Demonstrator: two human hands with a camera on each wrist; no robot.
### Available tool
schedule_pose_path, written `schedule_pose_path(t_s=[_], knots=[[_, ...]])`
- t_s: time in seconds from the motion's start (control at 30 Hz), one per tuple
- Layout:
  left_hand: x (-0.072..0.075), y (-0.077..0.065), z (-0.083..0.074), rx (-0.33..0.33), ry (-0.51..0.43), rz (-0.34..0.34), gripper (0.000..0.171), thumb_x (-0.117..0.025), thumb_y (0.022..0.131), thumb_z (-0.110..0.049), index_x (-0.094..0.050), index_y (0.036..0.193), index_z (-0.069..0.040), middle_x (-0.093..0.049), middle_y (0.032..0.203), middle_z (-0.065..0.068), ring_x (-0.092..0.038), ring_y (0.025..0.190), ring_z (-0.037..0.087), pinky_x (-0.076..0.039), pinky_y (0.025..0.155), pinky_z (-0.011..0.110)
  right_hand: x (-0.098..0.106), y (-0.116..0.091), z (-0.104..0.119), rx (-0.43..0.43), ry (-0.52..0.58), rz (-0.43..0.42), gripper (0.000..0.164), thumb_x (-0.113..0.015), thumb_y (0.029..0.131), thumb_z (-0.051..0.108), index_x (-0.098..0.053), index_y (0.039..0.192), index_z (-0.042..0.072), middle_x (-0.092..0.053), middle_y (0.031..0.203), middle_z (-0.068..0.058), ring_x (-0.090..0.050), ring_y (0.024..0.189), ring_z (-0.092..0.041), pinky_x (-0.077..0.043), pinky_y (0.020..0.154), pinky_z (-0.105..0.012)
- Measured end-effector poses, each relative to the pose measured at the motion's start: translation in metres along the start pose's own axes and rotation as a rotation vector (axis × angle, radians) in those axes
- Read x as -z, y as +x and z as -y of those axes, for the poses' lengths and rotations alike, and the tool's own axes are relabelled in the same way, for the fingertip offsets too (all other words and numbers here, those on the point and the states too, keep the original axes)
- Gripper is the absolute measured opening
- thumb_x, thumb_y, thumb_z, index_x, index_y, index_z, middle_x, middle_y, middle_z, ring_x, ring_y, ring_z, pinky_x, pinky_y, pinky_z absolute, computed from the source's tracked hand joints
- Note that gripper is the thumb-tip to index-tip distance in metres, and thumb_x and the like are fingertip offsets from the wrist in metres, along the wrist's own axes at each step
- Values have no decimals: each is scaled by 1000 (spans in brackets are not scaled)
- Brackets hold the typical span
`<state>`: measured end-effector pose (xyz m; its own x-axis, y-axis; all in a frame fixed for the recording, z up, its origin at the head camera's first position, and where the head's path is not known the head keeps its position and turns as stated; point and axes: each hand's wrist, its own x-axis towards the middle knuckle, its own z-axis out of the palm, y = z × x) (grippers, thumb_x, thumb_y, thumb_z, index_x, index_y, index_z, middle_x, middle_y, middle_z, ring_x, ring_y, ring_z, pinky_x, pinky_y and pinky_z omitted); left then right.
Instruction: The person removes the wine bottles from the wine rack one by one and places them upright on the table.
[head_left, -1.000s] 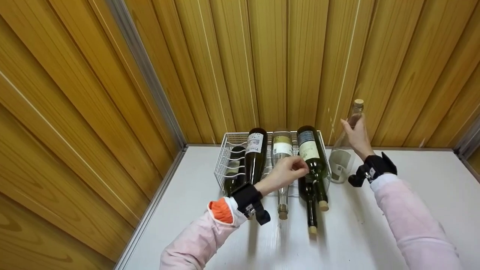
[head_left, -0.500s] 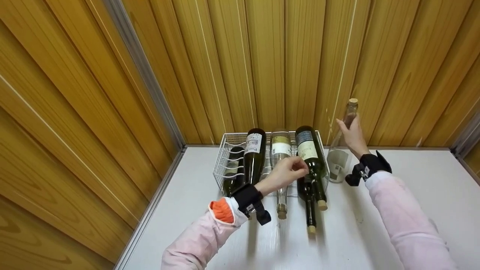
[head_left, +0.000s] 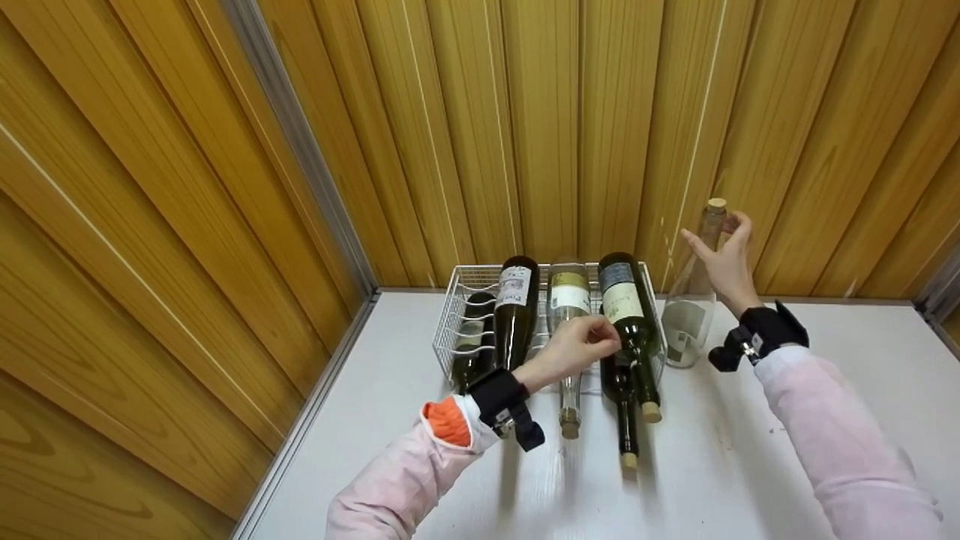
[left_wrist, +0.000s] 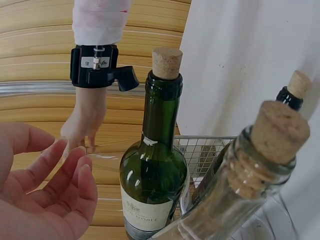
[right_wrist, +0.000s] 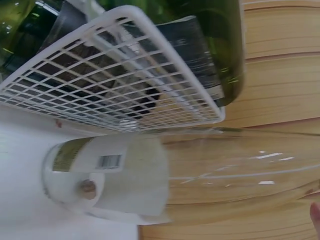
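Observation:
A clear glass wine bottle (head_left: pixel 684 330) with a cork stands upright on the white table, right of a wire rack (head_left: pixel 442 330). Around its neck my right hand (head_left: pixel 727 266) has thumb and fingers spread apart; whether a finger touches the glass is unclear. In the right wrist view the bottle (right_wrist: pixel 225 175) stands beside the rack's mesh, with one fingertip (right_wrist: pixel 315 216) at the edge. My left hand (head_left: pixel 566 346) hovers over the rack, fingers loosely curled and holding nothing. Near it in the left wrist view are a green wine bottle (left_wrist: pixel 150 175) and another clear bottle's cork (left_wrist: pixel 280 132).
Several corked bottles lie in the rack, necks toward me: a dark one (head_left: pixel 516 315) at left, a clear one (head_left: pixel 570 296) in the middle, a green one (head_left: pixel 624 300) on top at right. A wood-panelled wall (head_left: pixel 540 150) rises behind the table (head_left: pixel 825 352).
My right hand's fingers, wrapped round the clear bottle's neck before, have spread away from it. The bottle still stands by the rack. My left hand keeps its pose; the view shifts slightly.

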<state>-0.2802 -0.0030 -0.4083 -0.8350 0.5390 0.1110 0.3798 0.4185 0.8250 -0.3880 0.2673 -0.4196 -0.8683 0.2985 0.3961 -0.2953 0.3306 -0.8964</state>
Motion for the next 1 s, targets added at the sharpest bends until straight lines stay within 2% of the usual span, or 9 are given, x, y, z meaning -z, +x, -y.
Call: schedule_pose_path(t_s=[0.17,0.3,0.4,0.53,0.63,0.73,0.8,0.9,1.0], knots=[[-1,0,-1,9,1,-1,9,-65,94,-5,-69,101,0,-72,97,7,-58,78,1,-51,76,15,9,3,26,175,52,-101,82,-68,93,20,-18,152,-9,-26,155,-26,-25,145,-35,-17,119,-28],[-1,0,-2,20,-9,5,10,-65,93,-4,-69,101,0,-71,95,5,-57,76,2,-50,73,15,14,-2,42,354,10,-100,82,-66,91,20,-22,154,-9,-25,161,-25,-23,150,-34,-14,122,-28],[-2,1,-2,27,-20,8,10,-65,94,-5,-68,102,0,-70,94,4,-56,75,2,-50,71,15,15,-11,46,537,-64,-60,76,-64,91,13,-27,153,-10,-30,160,-26,-26,150,-33,-16,123,-33],[-3,1,1,18,-42,-4,9,-65,94,-4,-68,101,1,-69,92,4,-55,74,2,-49,71,15,13,-32,39,788,-143,41,73,-67,86,0,-33,150,-11,-37,155,-27,-32,148,-25,-20,124,-37],[-2,1,5,-1,-43,-25,8,-64,93,-2,-68,99,2,-69,91,6,-54,72,1,-48,69,15,8,-50,28,909,-174,144,75,-70,80,-6,-37,147,-11,-42,152,-27,-34,147,-18,-22,123,-34],[1,1,9,-33,-23,-48,9,-63,92,0,-68,99,3,-70,93,10,-53,73,0,-47,70,15,6,-67,12,960,-230,230,75,-70,76,-8,-40,145,-12,-44,150,-27,-33,147,-14,-23,122,-29],[4,2,12,-48,-7,-61,10,-63,92,1,-68,100,4,-70,95,12,-53,74,0,-47,72,15,5,-76,2,965,-273,269,75,-71,75,-10,-42,144,-12,-46,148,-28,-35,146,-17,-23,121,-26],[9,2,15,-39,16,-62,11,-63,92,0,-68,102,3,-70,97,11,-53,77,0,-48,76,16,4,-86,-14,957,-319,304,75,-72,71,-15,-45,141,-14,-50,142,-33,-43,140,-32,-21,121,-23],[15,3,18,-38,38,-57,11,-64,93,-1,-68,103,2,-70,97,10,-55,80,2,-49,78,16,4,-93,-27,934,-336,328,78,-75,66,-20,-47,138,-15,-53,137,-34,-49,126,-46,-20,120,-20]])
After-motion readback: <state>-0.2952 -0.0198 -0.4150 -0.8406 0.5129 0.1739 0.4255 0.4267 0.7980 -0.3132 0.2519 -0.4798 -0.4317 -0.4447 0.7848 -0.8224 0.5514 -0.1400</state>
